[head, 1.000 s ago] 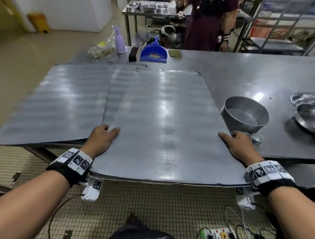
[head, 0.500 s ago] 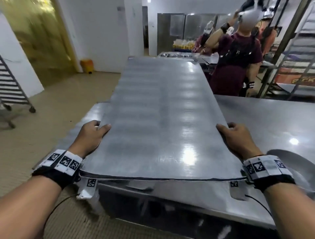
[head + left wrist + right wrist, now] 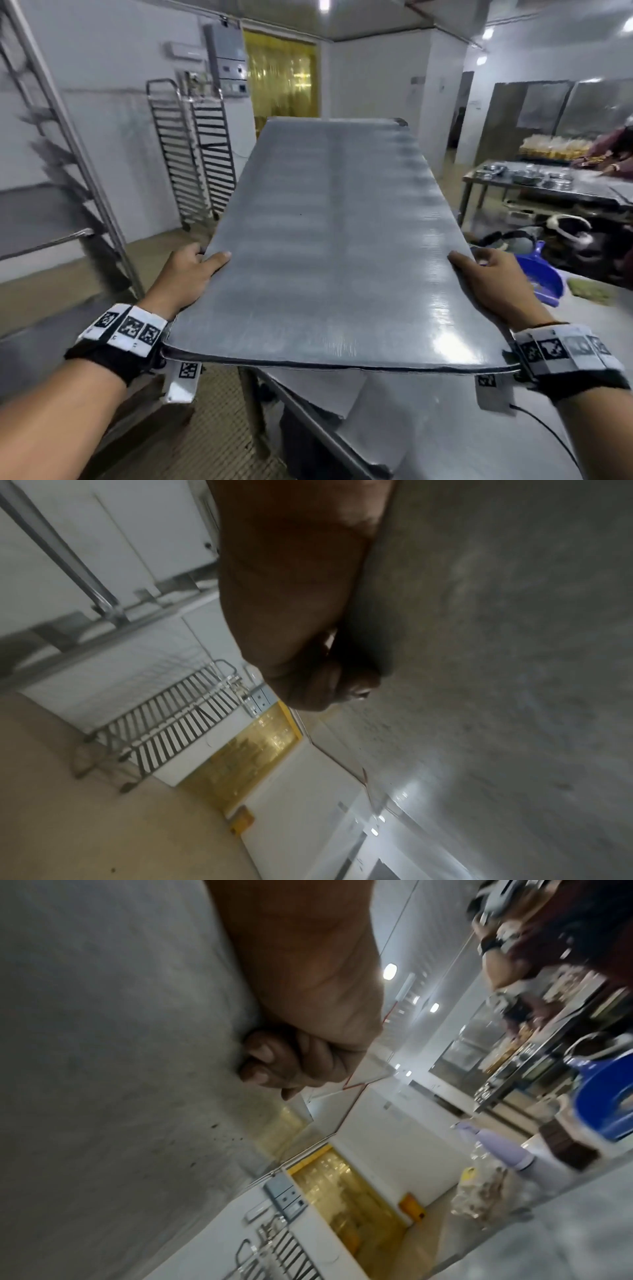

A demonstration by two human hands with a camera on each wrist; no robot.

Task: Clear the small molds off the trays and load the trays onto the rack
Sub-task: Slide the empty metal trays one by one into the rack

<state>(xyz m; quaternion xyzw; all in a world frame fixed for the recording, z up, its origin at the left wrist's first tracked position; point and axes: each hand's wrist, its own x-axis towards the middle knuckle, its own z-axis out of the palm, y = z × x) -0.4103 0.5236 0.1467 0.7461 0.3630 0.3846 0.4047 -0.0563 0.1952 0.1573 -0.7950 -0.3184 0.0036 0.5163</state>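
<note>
Near rack (image 3: pixel 72 178): far L of the left hand, steel uprights w/ angled runners, blurred; also seen in the L wrist view (image 3: pixel 78 582).
Far racks (image 3: pixel 191 154): two wheeled racks up ahead-left of the left hand, against the white wall, well apart from the tray.
Left hand (image 3: pixel 186 277): grips the tray's L edge near the close corner; thumb lies flat on top, other fingers (image 3: pixel 329 680) curl under the sheet per the L wrist view. Tagged band on the wrist.
Tray (image 3: pixel 335 246): flat grey metal sheet, bare on top, held btwn both hands, off the table, long axis pointing away from the person, near edge by the wrists. Looks like a second sheet edge right under the near rim; cannot tell for sure.
Table (image 3: pixel 428 428): steel, below the tray & the right hand, another flat sheet on it under the held one.
Right hand (image 3: pixel 489 284): grips the tray's R edge, thumb on top, fingers (image 3: pixel 263 1064) curled under against the underside in the R wrist view.
Blue dustpan (image 3: pixel 544 277): just R of the right hand, on the table.
Spray bottle (image 3: pixel 503 1150): lilac, beyond the right hand, next to a clear bag.
Back table (image 3: pixel 548 185): far R of the right hand, w/ metal bowls; a person's arms at it.
</note>
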